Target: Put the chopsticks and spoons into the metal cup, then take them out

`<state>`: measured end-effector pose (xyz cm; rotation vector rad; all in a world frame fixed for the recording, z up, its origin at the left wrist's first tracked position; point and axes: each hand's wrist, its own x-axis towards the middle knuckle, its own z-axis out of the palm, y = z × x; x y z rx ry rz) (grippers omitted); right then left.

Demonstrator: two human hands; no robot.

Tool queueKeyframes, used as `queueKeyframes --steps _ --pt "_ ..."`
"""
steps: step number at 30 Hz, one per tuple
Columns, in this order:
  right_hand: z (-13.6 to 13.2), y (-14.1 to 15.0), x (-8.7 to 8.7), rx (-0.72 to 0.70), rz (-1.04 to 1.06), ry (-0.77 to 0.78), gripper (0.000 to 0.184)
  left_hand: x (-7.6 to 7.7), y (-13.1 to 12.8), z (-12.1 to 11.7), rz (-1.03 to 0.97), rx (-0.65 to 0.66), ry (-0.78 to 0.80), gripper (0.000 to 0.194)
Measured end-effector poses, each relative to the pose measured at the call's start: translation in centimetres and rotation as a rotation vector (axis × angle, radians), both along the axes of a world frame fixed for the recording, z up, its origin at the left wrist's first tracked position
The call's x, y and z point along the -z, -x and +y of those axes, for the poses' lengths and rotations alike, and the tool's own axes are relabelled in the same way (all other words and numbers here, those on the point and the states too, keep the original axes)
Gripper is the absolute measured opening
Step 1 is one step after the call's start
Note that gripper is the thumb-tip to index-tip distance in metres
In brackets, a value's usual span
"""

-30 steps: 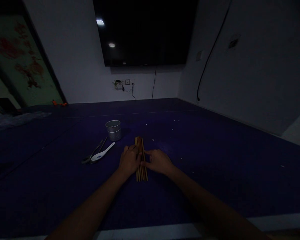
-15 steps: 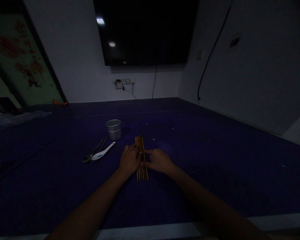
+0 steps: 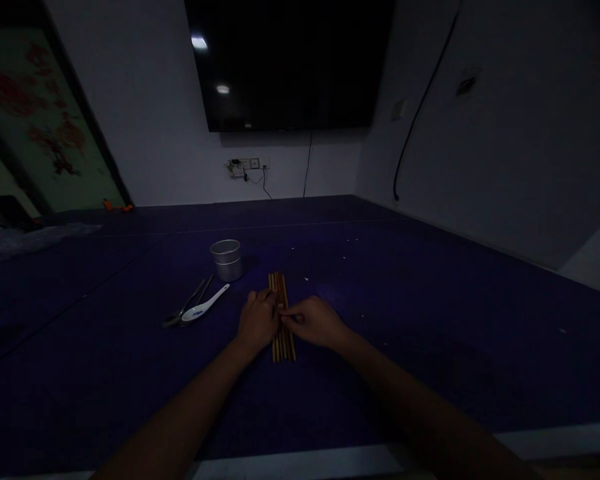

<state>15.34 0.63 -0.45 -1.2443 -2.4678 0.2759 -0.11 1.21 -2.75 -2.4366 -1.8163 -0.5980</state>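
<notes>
Several wooden chopsticks (image 3: 283,347) lie side by side on the purple mat, pointing away from me. Some are yellowish and some darker reddish brown. My left hand (image 3: 258,319) rests over their left side, fingers bent round them and thumb toward the middle. From the right, my right hand (image 3: 316,321) reaches onto the same row, its thumb and index finger pinched together over the middle of the chopsticks. Which chopstick sits between those fingertips is too dark to make out.
A metal cup (image 3: 227,260) stands beyond my left hand. Left of the chopsticks are a white spoon (image 3: 205,305) and a pair of pliers-like tongs (image 3: 184,310). Small white scraps dot the purple mat (image 3: 430,320). A large screen (image 3: 300,67) hangs on the far wall.
My right thumb and index finger have gone from apart to pinched together over the chopsticks. My left hand has stayed almost in place.
</notes>
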Motion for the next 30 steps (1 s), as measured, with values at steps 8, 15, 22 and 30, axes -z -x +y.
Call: queueKeyframes --steps 8,15,22,30 --pt "-0.46 0.04 -0.32 -0.085 -0.216 -0.12 0.026 0.06 -0.02 0.05 -0.003 -0.009 -0.005 0.036" --pt "-0.39 0.24 -0.36 -0.109 -0.264 -0.097 0.025 -0.04 -0.04 0.01 0.006 -0.013 -0.001 0.035" --pt "-0.21 0.18 -0.21 -0.13 -0.277 -0.114 0.026 -0.13 -0.18 -0.03 0.006 -0.021 0.011 0.036" --pt "-0.29 0.22 -0.21 -0.121 -0.278 -0.105 0.026 0.0 -0.08 -0.01 0.0 -0.02 0.008 0.038"
